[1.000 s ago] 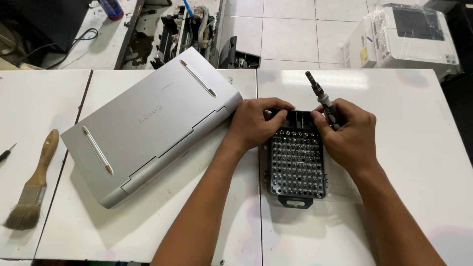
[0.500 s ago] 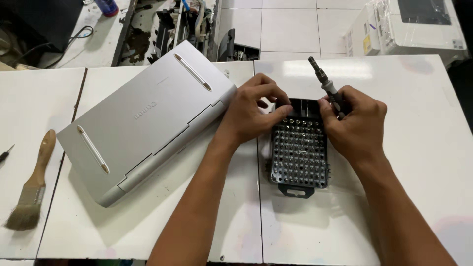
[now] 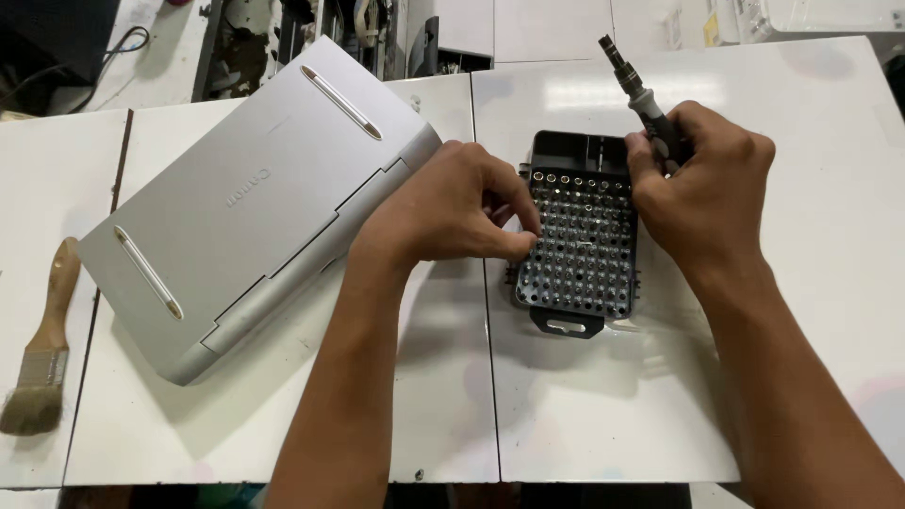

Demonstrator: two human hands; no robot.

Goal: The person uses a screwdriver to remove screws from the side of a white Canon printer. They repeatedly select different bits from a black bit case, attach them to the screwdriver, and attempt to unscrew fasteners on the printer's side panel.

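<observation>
The left hand (image 3: 452,212) pinches its fingers (image 3: 520,243) over the black plastic bit tray (image 3: 580,250) lying flat on the white worktop (image 3: 603,405), steadying a pick, while the right hand (image 3: 707,193) grips the grey-handled screwdriver (image 3: 646,99) upright, socket free

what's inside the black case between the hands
The black case holds rows of small screwdriver bits standing upright in a grid, with an empty compartment along its far end. The left hand covers its left edge, so bits there, and anything pinched in its fingertips, cannot be seen.
</observation>
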